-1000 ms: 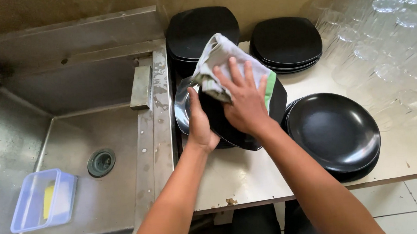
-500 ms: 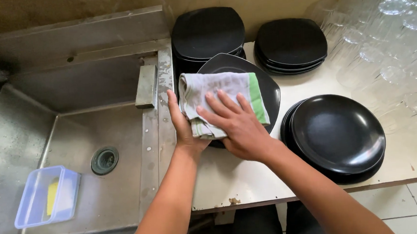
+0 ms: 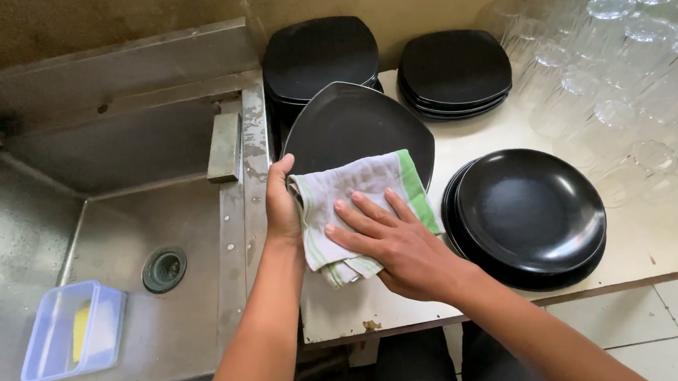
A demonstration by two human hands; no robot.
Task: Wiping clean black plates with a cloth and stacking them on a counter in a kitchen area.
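One black square plate (image 3: pixel 354 122) is in hand, tilted up over the near edge of the pale counter (image 3: pixel 479 145), its far rim leaning toward the stack of square plates (image 3: pixel 320 55) behind it. The left hand (image 3: pixel 280 206) grips the plate's left edge, thumb over the rim and fingers closed behind it. The right hand (image 3: pixel 394 242) lies flat and spread, fingers open, pressing a folded grey cloth with a green stripe (image 3: pixel 356 205) against the plate's lower face; it grasps nothing, only pins the cloth down under the palm.

To wipe well, I judge the flat palm should keep broad pressure and sweep the cloth from the left-hand rim across to the far corner, while the left grip stays firm enough to stop the plate sliding on the counter edge. Turning the plate a quarter under the cloth would reach each corner.

Just right of the right hand sits a stack of round black plates (image 3: pixel 528 217); beyond it, a smaller square stack (image 3: pixel 454 67) and upturned clear glasses (image 3: pixel 624 59). Left of the left hand lies the steel sink (image 3: pixel 118 222), holding a blue plastic tub (image 3: pixel 74 332).
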